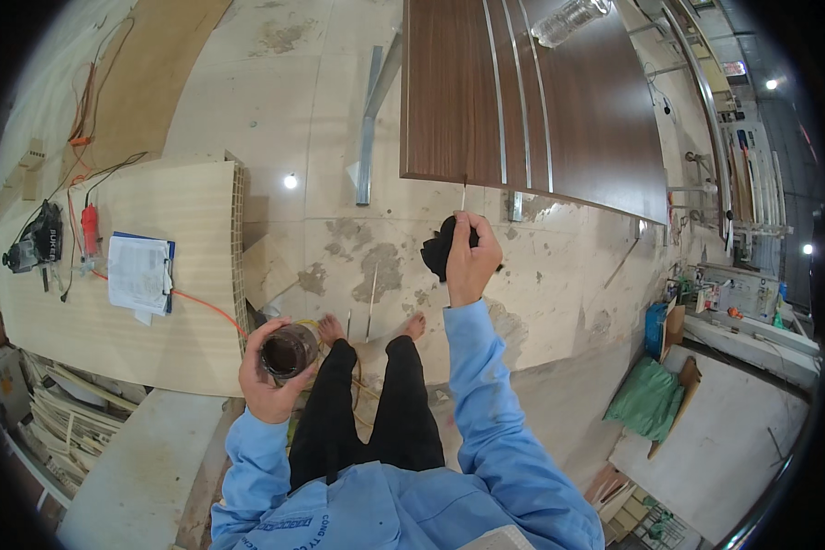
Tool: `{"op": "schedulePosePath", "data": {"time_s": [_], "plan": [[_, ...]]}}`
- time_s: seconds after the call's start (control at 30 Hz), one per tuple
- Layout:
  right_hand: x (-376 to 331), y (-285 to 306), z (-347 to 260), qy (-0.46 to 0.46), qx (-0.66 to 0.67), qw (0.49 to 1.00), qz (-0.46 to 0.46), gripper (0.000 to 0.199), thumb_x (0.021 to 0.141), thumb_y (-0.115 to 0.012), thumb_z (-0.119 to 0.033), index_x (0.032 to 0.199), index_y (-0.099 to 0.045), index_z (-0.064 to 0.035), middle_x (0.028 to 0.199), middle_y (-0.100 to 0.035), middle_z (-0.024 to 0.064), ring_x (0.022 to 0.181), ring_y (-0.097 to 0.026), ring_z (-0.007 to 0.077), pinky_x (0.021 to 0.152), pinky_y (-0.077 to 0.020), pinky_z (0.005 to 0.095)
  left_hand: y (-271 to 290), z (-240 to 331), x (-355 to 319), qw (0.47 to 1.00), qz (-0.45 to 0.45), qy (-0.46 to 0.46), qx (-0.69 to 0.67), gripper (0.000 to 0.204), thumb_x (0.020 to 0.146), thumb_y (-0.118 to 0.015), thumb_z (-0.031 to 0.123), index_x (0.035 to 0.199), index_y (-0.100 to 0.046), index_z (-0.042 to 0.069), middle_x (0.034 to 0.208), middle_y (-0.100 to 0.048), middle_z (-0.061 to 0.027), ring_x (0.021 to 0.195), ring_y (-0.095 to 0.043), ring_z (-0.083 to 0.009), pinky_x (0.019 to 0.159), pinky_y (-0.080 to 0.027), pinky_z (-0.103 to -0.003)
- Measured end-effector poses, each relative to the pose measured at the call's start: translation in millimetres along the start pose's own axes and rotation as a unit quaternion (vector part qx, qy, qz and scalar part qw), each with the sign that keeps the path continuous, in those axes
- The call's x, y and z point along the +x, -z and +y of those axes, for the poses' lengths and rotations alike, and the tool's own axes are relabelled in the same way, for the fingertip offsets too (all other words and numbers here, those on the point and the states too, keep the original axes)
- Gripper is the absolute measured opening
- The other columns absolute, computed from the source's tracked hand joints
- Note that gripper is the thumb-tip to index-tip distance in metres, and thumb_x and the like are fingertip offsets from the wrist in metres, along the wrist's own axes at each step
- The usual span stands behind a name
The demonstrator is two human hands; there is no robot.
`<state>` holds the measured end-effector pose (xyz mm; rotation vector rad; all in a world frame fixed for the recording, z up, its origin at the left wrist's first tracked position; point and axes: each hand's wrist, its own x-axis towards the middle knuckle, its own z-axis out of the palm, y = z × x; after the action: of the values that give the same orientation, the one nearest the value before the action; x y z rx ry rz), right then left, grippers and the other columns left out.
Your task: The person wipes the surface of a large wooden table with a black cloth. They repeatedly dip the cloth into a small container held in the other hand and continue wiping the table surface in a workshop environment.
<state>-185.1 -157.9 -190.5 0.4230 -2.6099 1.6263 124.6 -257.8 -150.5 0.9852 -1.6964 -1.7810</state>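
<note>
Two bare hands are raised over a stained concrete floor (339,110). The right hand (472,261) has its fingers clamped together on a thin brush (464,197) and a bunched black rag (442,246); the brush tip stands just at the lower edge of a dark walnut-coloured panel (449,92) crossed by three pale metal strips. A clear plastic bottle (568,18) lies on the far end of that panel.

The left hand (268,371) has its fingers wrapped around a small round jar (289,351) with a dark inside, held low near the person's bare feet and well apart from the panel.

To the left, a pale wood-grain board (156,302) serves as a table. On it lie a white sheet of paper on a blue clipboard (140,273), a red hand tool (90,229) and a black power tool (35,240), with an orange cable (206,305) running off the board's edge.

On the right, a crumpled green bag (651,399) rests on the floor beside a blue one (655,328), near a flat brown piece of cardboard (676,323).
</note>
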Motion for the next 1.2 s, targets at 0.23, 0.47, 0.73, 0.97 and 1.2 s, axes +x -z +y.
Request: {"op": "schedulePosePath", "data": {"time_s": [0.23,0.47,0.73,0.97,1.2], "plan": [[1.0,-4.4,-2.5,-0.008,0.037,0.999,-0.008,0.017,0.097,-0.066,-0.013,0.098,-0.072,0.0025,0.089,-0.075,0.0112,0.084,-0.069,0.0180,0.079,-0.0523,0.0302,-4.2,4.4,1.8,1.000,-0.017,0.005,0.020,0.074,0.071,-0.082,-0.002,0.138,-0.050,-0.001,0.139,-0.057,-0.0168,0.126,-0.058,-0.0237,0.110,-0.046,-0.037],[0.7,-4.4,-4.1,-0.010,0.057,0.994,-0.093,0.015,0.097,-0.066,-0.012,0.097,-0.073,0.0011,0.086,-0.074,0.0100,0.081,-0.067,0.0160,0.077,-0.0517,0.0294,-13.5,3.3,5.7,1.000,-0.026,0.007,0.013,0.075,0.071,-0.082,-0.002,0.139,-0.050,-0.001,0.139,-0.058,-0.0169,0.127,-0.057,-0.0241,0.110,-0.045,-0.038],[0.2,-5.5,-6.1,-0.019,0.069,0.992,-0.102,0.016,0.097,-0.064,-0.012,0.096,-0.073,0.0013,0.084,-0.072,0.0100,0.079,-0.065,0.0148,0.076,-0.0518,0.0295,-18.3,6.2,7.4,0.999,-0.038,0.011,0.017,0.074,0.071,-0.080,-0.003,0.139,-0.050,-0.002,0.139,-0.057,-0.0167,0.127,-0.057,-0.0236,0.111,-0.044,-0.037],[0.5,-3.6,-9.5,-0.060,0.071,0.991,-0.093,0.016,0.097,-0.065,-0.014,0.096,-0.072,0.0014,0.085,-0.073,0.0131,0.079,-0.068,0.0174,0.075,-0.0524,0.0307,-24.4,7.6,11.8,0.999,-0.036,0.008,0.014,0.070,0.072,-0.083,-0.002,0.135,-0.052,0.000,0.136,-0.058,-0.0171,0.125,-0.059,-0.0255,0.108,-0.047,-0.037],[-1.2,-15.3,-4.4,-0.019,0.080,0.990,-0.113,0.016,0.096,-0.065,-0.013,0.095,-0.071,0.0014,0.084,-0.073,0.0132,0.079,-0.069,0.0188,0.075,-0.0528,0.0323,-35.4,8.2,13.4,0.999,-0.042,0.015,0.010,0.070,0.071,-0.082,-0.004,0.134,-0.053,0.000,0.136,-0.058,-0.0164,0.125,-0.059,-0.0247,0.108,-0.047,-0.037]]}}
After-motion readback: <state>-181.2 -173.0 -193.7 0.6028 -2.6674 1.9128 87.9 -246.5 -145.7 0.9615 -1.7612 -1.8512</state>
